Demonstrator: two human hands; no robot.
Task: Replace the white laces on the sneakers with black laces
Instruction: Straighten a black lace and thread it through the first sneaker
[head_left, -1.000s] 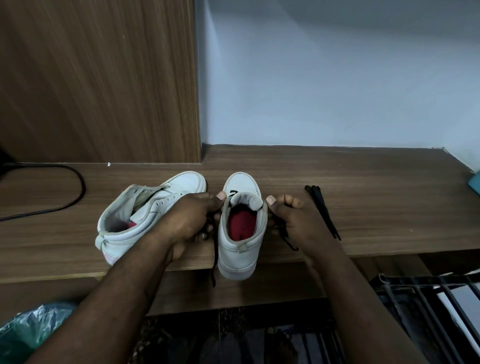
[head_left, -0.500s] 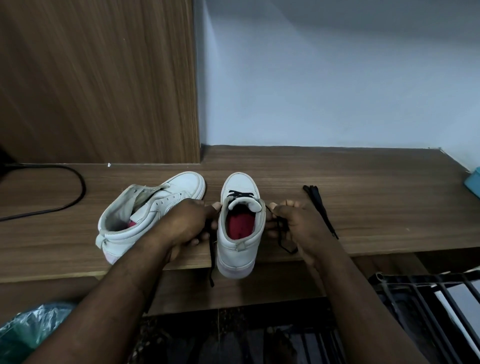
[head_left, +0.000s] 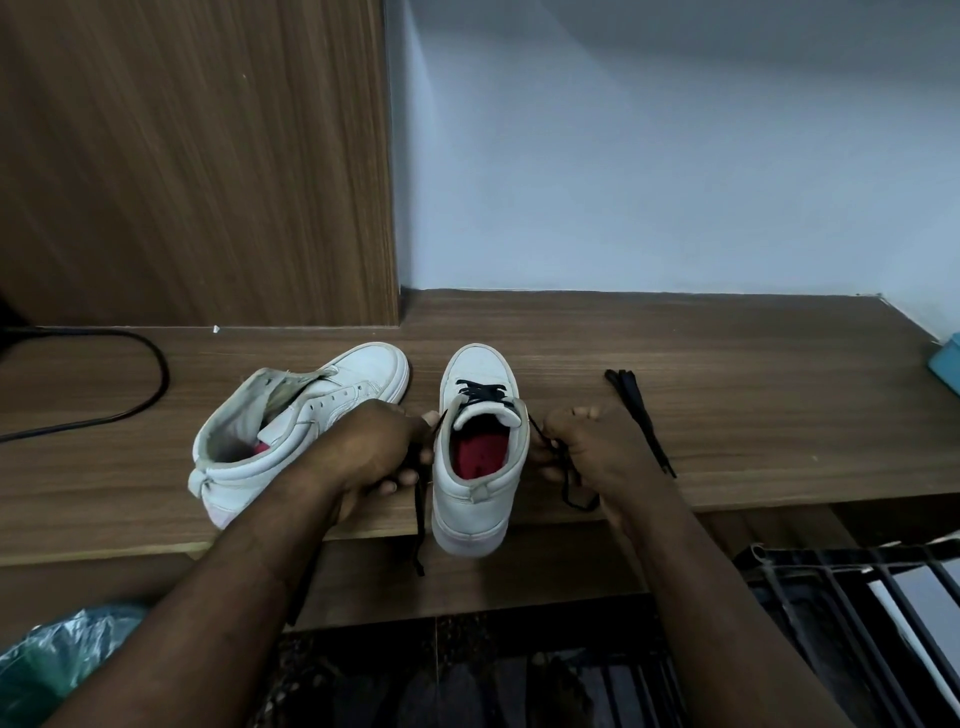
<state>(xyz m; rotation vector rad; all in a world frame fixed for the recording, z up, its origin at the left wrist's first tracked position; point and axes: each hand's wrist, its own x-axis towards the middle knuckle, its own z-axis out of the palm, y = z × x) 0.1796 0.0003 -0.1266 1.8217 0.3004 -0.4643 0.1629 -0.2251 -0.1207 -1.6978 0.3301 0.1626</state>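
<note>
Lacing was under way on the upright sneaker (head_left: 478, 499) at the front edge of the bench (head_left: 727, 364), the black lace (head_left: 480, 391) crossing near the toe. The left hand (head_left: 363, 447) and right hand (head_left: 587, 452) each pinched a lace end in curled fingers. Next, probably, came threading higher eyelets; the tipped sneaker (head_left: 291, 415) showed no lace, and a spare lace (head_left: 641, 415) lay to the right

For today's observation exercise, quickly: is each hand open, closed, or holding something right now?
Left hand: closed, gripping one end of the black lace.
Right hand: closed, pinching the other end of the black lace.
</note>
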